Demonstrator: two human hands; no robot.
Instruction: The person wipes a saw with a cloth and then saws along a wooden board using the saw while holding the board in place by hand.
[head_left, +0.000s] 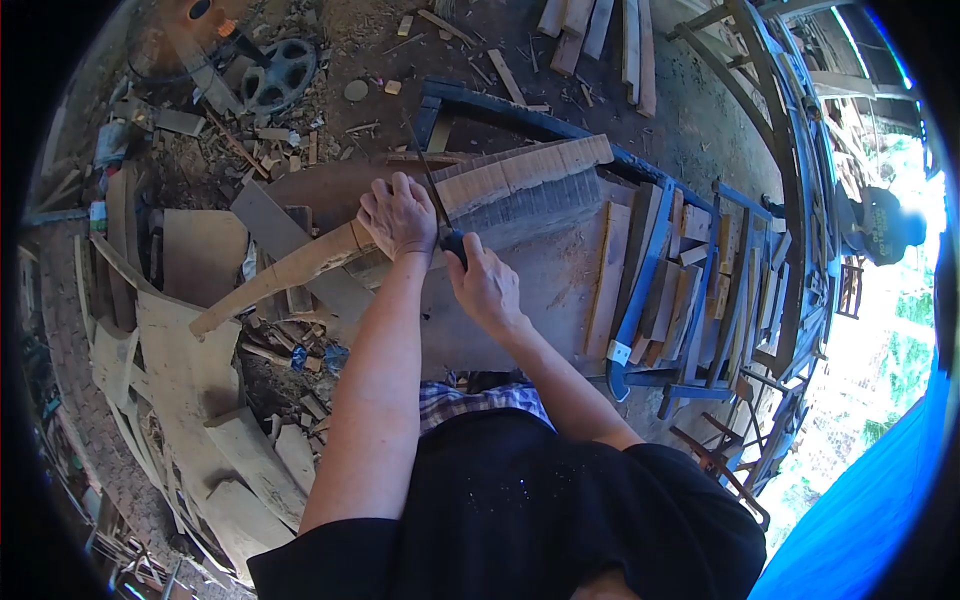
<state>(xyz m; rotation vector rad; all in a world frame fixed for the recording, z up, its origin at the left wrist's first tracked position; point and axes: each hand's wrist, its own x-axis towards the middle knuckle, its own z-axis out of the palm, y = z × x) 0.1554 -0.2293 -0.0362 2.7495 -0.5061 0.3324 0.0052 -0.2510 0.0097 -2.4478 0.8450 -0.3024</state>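
If the saw (434,190) skips in the right hand (487,287), fingers wrapped round its handle, it could nick the left hand (400,216) at nine o'clock, half-curled on curved wood (310,258), grip or press unclear.

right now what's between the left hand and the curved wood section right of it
The handsaw blade lies between the left hand and the curved wood section, seen in the head view.

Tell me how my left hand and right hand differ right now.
Your left hand rests on the curved wooden piece, while your right hand is closed around the black saw handle. The left hand also reaches farther from your body; the right hand sits nearer to it. Both are bare and close to the saw.
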